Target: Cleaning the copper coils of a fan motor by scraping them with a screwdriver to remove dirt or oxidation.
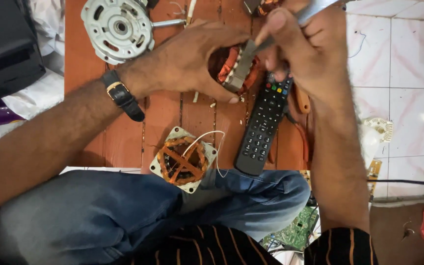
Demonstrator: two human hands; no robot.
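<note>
My left hand wraps around a motor stator with copper windings, holding it down on the red wooden board. My right hand grips a flat metal tool whose tip presses into the stator's windings. A black watch sits on my left wrist. Much of the stator is hidden under both hands.
A second stator with copper coils and a loose white wire rests near my knee. A black remote control lies beside it. A round metal motor housing sits at the board's far left. A green circuit board lies on the floor, with white tiles at right.
</note>
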